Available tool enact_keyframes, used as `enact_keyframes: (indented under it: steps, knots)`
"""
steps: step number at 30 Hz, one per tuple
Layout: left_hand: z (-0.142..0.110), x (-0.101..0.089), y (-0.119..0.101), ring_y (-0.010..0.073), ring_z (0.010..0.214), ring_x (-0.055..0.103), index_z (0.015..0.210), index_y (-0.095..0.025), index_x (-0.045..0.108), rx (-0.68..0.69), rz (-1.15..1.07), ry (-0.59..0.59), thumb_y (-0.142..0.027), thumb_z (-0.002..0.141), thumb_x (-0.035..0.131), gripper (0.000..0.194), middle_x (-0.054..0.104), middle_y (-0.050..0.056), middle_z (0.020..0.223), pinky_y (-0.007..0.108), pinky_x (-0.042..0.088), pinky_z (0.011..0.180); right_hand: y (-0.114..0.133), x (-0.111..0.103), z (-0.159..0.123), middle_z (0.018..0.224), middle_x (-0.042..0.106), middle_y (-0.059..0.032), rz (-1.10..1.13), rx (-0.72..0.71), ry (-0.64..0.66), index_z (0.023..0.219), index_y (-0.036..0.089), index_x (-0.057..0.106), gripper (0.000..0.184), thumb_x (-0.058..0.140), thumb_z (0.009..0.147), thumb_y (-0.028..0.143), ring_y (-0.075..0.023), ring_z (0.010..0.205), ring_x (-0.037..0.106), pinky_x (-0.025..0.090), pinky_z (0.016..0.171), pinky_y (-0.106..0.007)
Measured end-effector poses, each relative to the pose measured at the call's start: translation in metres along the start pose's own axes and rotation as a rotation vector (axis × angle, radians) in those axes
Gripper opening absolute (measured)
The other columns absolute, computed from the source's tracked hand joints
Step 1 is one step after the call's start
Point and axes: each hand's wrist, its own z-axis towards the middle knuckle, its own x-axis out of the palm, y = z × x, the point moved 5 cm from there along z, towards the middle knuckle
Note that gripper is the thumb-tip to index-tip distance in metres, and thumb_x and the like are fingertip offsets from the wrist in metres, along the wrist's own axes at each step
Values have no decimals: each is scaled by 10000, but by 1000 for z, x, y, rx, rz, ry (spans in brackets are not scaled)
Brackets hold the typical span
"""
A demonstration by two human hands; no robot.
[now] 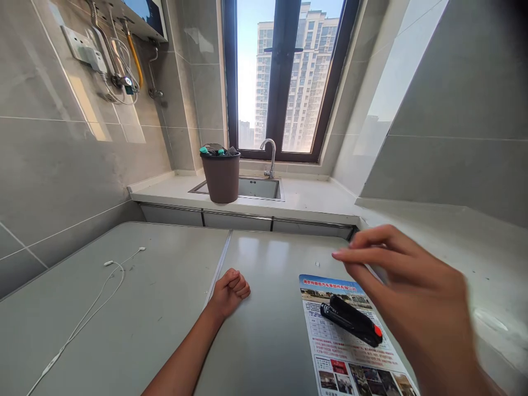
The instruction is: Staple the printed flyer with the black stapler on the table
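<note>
My left hand (231,291) rests on the grey table as a closed fist, with nothing showing in it. On the right, my right hand (416,286) is raised over the table, slightly blurred. Its thumb and fingertips are pinched together; anything between them is too small to make out. Below and left of that hand, a black stapler (350,320) with a red spot at one end lies slantwise on a printed flyer (325,344). A tiny white piece (317,264) is on the table just beyond the flyer.
A white cable (88,313) runs loosely over the left of the table (165,286). Behind stands a white counter (313,192) with a sink (262,188), a faucet (271,157) and a filled brown bin (221,179). Tiled walls flank both sides.
</note>
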Motion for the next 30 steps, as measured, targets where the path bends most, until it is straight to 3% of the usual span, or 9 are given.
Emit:
enact_keyframes:
  steps: [4,7,9,14,19,22,25,27,30]
  knots:
    - [1,-2,-1,86,470,28,557,-209,75,6,-22,8,-339,887,626,656,27,-81,508,289,116,486,-111,50,10,901,636,-60,-94,130,199,707,234,712,281,649,857,463,-182,693,565,488,674,-354]
    - [2,-1,-1,88,470,33,558,-208,68,5,-32,17,-345,894,625,664,22,-79,508,294,109,489,-191,59,-20,891,629,-77,-171,225,357,722,223,613,313,622,858,504,-219,760,589,501,743,-372]
    - [2,0,-1,89,471,36,555,-208,68,-1,-37,29,-341,899,621,665,25,-77,505,297,106,491,-220,57,-45,939,632,-93,-156,273,430,824,224,604,290,571,901,502,-243,863,620,515,797,-363]
    - [2,1,-2,90,470,51,564,-208,78,0,-36,31,-337,903,624,656,42,-75,505,301,115,493,-233,72,-87,1324,585,-124,-69,175,629,1111,237,615,294,591,925,463,-268,1275,546,435,1098,-392]
    - [2,2,-4,95,477,49,575,-206,89,11,-12,59,-333,931,604,639,44,-75,510,303,118,495,-245,101,-98,1467,510,-145,-58,62,738,1017,224,619,290,544,966,499,-278,1327,519,472,1082,-438]
    - [1,2,-4,95,480,43,575,-206,85,3,-20,80,-334,935,596,638,38,-75,510,306,115,498,-245,110,-95,1576,425,-133,-88,30,777,1230,228,604,412,537,975,544,-275,1427,444,428,1150,-445]
    - [2,2,-3,95,481,40,570,-207,85,-5,-27,83,-341,931,602,644,38,-75,510,309,112,501,-246,120,-94,1679,274,-109,-133,24,844,1517,245,430,653,520,976,597,-269,1530,309,317,1242,-470]
    - [2,2,-3,95,476,41,561,-209,85,-6,-42,84,-346,927,607,652,36,-74,505,310,107,498,-251,130,-96,1700,212,-112,-182,25,880,1597,235,324,758,504,973,627,-271,1561,237,249,1273,-489]
    - [2,2,-5,95,464,33,545,-212,79,2,-89,74,-347,909,625,670,19,-74,494,310,93,485,-258,154,-99,1690,216,-147,-267,8,878,1605,193,327,765,468,987,621,-286,1566,216,213,1280,-515]
